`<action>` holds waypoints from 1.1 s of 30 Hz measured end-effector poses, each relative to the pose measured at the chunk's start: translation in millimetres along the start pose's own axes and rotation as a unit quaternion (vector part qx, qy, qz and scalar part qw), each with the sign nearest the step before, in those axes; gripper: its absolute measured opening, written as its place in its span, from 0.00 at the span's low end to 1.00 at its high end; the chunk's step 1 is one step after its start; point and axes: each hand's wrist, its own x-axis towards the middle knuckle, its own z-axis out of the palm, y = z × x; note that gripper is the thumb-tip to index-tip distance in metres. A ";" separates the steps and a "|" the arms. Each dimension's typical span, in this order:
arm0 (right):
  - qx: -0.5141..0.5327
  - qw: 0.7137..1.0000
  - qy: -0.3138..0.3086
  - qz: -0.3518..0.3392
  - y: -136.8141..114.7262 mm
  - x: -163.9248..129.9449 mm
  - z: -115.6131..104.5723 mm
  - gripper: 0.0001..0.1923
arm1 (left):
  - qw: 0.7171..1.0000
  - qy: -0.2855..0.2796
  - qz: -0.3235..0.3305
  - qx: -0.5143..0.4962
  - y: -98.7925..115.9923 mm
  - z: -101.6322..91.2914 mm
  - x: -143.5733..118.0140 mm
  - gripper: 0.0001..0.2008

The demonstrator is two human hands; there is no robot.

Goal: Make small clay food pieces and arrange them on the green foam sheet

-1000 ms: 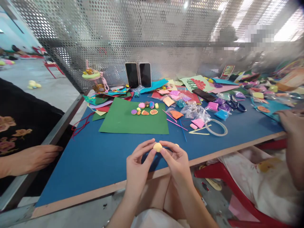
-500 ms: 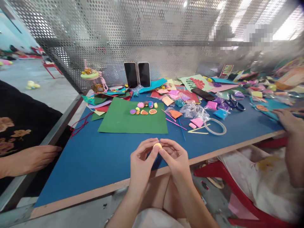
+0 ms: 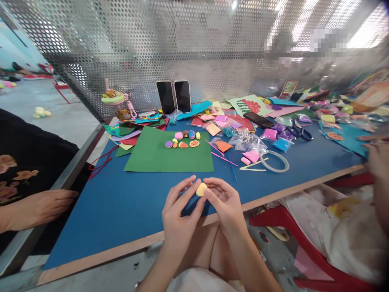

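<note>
A small lump of pale yellow modelling clay (image 3: 201,190) is held up between my two hands, over the table's front edge. My right hand (image 3: 223,200) pinches it, with the thumb on its near right side. The thumb and a fingertip of my left hand (image 3: 181,207) close on its left side, while the other left fingers are spread. Beyond them lies a green sheet (image 3: 152,156) bearing several tiny clay pieces, among them a round pizza-like one (image 3: 194,143), an orange wedge (image 3: 183,144) and a purple disc (image 3: 169,144).
Two phones (image 3: 182,96) lean against the perforated metal screen. Bags of coloured clay (image 3: 223,146), thin sticks (image 3: 224,159), a clear ring (image 3: 275,161) and scissors (image 3: 302,132) lie to the right. Another person's hand (image 3: 45,209) rests at left; a co-worker (image 3: 349,227) sits at right.
The fingers of my left hand have opened out and shifted, and more of the yellow clay shows. The co-worker's hand at right has moved toward the right edge.
</note>
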 end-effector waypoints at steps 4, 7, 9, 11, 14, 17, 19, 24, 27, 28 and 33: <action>-0.010 0.999 -0.032 0.027 -1.5 0.0 -0.3 0.14 | 0.999 0.025 0.001 -0.022 0.2 2.1 -2.8 0.19; -0.053 0.997 -0.050 0.031 -4.6 0.7 -0.8 0.13 | 1.000 0.012 0.013 -0.026 -1.8 0.4 -3.2 0.20; -0.071 0.995 -0.059 0.027 -7.7 0.9 -0.7 0.12 | 0.999 -0.004 0.029 -0.019 -3.6 -2.7 -1.8 0.23; -0.077 0.995 -0.065 0.022 -10.3 0.8 -0.4 0.10 | 0.999 -0.019 0.049 -0.010 -5.2 -6.4 0.5 0.25; -0.088 0.993 -0.071 0.016 -11.3 0.3 0.0 0.10 | 0.998 -0.035 0.061 -0.006 -7.1 -11.1 4.1 0.23; -0.092 0.993 -0.071 0.025 -10.2 -0.1 0.2 0.14 | 0.998 -0.034 0.049 -0.016 -8.0 -13.5 6.0 0.20; -0.090 0.992 -0.081 0.042 -10.0 -0.1 0.2 0.16 | 0.999 -0.029 0.034 -0.024 -7.9 -15.0 6.9 0.18; -0.100 0.986 -0.112 0.072 -14.4 1.1 -0.4 0.14 | 0.993 -0.098 0.003 -0.060 -8.7 -26.3 12.7 0.17; -0.105 0.982 -0.138 0.074 -18.3 2.1 -1.1 0.14 | 0.982 -0.162 -0.013 -0.096 -11.7 -35.8 17.4 0.20; -0.109 0.980 -0.148 0.076 -19.3 2.3 -1.2 0.14 | 0.979 -0.173 -0.018 -0.107 -12.8 -38.2 18.5 0.21; -0.128 0.969 -0.188 0.091 -19.2 3.2 -1.5 0.14 | 0.970 -0.196 -0.035 -0.142 -15.4 -41.4 19.1 0.16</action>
